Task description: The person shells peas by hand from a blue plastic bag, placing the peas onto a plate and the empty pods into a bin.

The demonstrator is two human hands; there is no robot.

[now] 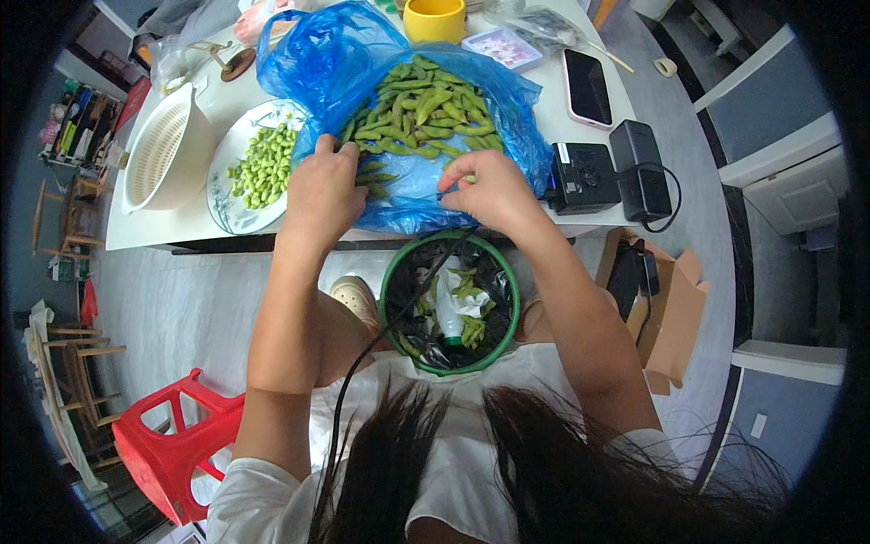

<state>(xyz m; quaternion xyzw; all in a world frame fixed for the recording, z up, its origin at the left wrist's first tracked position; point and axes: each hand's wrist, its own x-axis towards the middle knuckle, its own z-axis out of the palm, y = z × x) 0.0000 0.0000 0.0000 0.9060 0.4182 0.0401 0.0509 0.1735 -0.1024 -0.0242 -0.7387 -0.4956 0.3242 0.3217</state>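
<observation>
A blue plastic bag (pixel 526 118) lies spread on the table, holding many green bean pods (pixel 435 100). My left hand (pixel 326 190) rests at the bag's left side by a few pods, fingers curled; what they grip is hidden. My right hand (pixel 485 186) is closed in a pinch on what looks like a green pod, over the bag's front part. A floral plate (pixel 219 195) of shelled beans (pixel 263 159) sits left of the bag. A green-rimmed bin (pixel 390 286) with a black liner, discarded pods and a bottle stands below the table edge.
A white colander (pixel 163 154) is at the table's left; a yellow cup (pixel 433 18) behind. A phone (pixel 587 86), black devices (pixel 584 177) and cables lie right. A red stool (pixel 163 426) and open cardboard box (pixel 666 317) stand on the floor. A cable hangs across the bin.
</observation>
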